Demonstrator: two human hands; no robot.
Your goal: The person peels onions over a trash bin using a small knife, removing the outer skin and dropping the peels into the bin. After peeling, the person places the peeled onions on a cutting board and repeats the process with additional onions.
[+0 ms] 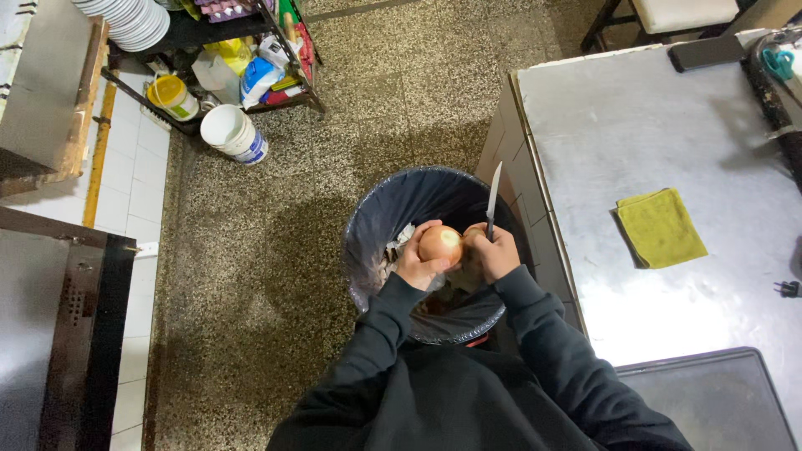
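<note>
Speckled kitchen floor (276,250), steel desk (668,134) lying right of bin (376,217). Over bin: left hand (415,260) gripping onion (440,245); right hand (494,250) clasping knife (493,199), blade pointing up.

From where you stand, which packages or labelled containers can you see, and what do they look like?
White bucket: on the floor by the shelf, round, blue-patterned label.
Yellow-lidded tub: lower shelf, round, pale label.
Blue and white bag: lower shelf, crumpled.
Egg cartons: upper shelf, pinkish.
</note>
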